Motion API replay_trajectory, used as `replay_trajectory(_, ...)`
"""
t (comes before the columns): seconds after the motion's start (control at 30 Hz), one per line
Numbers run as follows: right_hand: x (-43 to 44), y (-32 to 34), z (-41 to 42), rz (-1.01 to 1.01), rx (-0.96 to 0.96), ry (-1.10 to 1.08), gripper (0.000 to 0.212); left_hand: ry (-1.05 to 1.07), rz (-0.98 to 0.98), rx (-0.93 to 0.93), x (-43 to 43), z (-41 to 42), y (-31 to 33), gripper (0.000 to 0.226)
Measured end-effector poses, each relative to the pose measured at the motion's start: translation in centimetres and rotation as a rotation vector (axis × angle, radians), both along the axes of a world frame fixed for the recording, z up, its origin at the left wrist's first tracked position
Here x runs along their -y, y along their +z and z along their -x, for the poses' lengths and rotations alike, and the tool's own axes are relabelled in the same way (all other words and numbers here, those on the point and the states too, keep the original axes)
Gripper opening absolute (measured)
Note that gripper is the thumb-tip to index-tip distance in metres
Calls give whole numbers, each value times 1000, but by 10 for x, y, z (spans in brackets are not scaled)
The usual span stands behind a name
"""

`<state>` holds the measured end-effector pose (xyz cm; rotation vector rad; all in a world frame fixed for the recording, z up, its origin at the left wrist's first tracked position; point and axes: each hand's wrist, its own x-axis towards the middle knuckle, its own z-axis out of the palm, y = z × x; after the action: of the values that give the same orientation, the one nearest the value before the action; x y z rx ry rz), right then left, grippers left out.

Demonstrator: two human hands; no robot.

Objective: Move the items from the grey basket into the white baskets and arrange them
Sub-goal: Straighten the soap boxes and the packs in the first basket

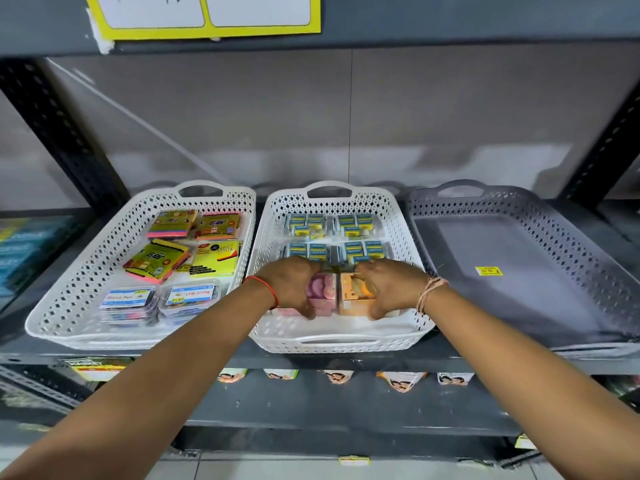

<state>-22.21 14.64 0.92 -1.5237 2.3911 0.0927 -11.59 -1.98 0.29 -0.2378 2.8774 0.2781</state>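
Observation:
Three baskets stand side by side on a dark shelf. The grey basket (519,271) on the right holds nothing but a small yellow price sticker (488,270). In the middle white basket (332,342), my left hand (294,285) grips a pink box (323,289) and my right hand (384,287) grips an orange box (353,289); the two boxes stand side by side, touching. Behind them lie several blue-and-yellow packs (332,233) in rows. The left white basket (69,306) holds yellow-and-pink sticky-note packs (173,251) and two clear plastic boxes (159,299).
The grey back panel of the rack rises behind the baskets. A yellow-edged sign (207,15) hangs on the shelf above. Perforated black uprights (62,133) flank the bay. Boxed goods (401,379) line the shelf below, and blue packs (20,244) sit at far left.

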Motion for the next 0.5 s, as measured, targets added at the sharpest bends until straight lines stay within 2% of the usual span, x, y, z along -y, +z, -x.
replay_trajectory(0.07, 0, -1, 1, 5, 5, 3, 50, -2, 5, -1, 0, 0, 0, 75)
replay_trajectory(0.23, -1, -4, 1, 20, -21, 2, 68, -4, 8, 19, -1, 0, 2, 77)
replay_trajectory(0.5, 1, -6, 1, 57, -21, -33, 64, 1, 5, 26, 0, 2, 2, 82)
